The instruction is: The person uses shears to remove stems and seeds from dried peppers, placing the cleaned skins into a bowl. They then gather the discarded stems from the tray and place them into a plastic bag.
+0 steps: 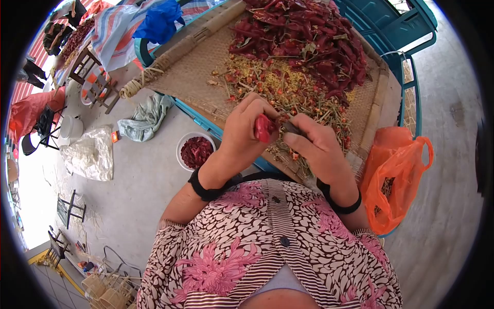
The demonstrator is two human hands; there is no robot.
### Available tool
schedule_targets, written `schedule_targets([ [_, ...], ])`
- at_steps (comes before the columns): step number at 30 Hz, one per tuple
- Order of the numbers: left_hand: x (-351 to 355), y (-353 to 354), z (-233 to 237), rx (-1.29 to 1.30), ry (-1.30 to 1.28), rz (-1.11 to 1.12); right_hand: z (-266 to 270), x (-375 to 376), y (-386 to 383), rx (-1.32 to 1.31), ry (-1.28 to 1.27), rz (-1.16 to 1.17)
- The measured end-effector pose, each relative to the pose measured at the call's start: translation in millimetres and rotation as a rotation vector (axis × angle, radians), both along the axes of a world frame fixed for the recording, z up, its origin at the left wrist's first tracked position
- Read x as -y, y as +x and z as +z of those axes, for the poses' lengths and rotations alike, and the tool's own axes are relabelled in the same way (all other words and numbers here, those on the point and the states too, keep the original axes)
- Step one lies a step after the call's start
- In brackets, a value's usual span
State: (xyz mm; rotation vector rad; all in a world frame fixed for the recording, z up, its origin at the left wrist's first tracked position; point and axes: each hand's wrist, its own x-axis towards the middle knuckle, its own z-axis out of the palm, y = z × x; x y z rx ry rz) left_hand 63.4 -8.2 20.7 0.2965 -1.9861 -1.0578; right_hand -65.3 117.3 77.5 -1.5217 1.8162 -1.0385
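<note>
My left hand (242,131) is closed around a dried red chili pepper (263,129), whose glossy end sticks out of the fist. Close against it, my right hand (319,147) pinches a small dark piece (294,130) between thumb and forefinger; I cannot tell what that is. Both hands meet over the near edge of a woven tray (193,77). On the tray, loose yellow seeds (280,76) and cut green stems (337,116) lie just beyond my fingers. Behind them rises a big heap of dried red chilies (303,38).
A white bucket (180,154) of dark red chili pieces stands on the floor at left. An orange plastic bag (396,175) hangs at the tray's right. The tray rests on a teal metal frame (411,82). A grey-green sack (146,118) and a wooden stool (92,77) are further left.
</note>
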Motion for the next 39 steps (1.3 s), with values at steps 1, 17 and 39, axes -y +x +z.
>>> schedule_targets([
  [1, 1, -2, -2, 0.012, -0.007, -0.017, 2, -1, -1, 0.328, 0.036, -0.001],
  [17, 2, -7, -6, 0.096, 0.382, -0.060, 5, -2, 1, -0.248, 0.102, -0.150],
  [39, 10, -3, -5, -0.074, 0.684, -0.499, -15, -6, -1, 0.538, 0.047, -0.131],
])
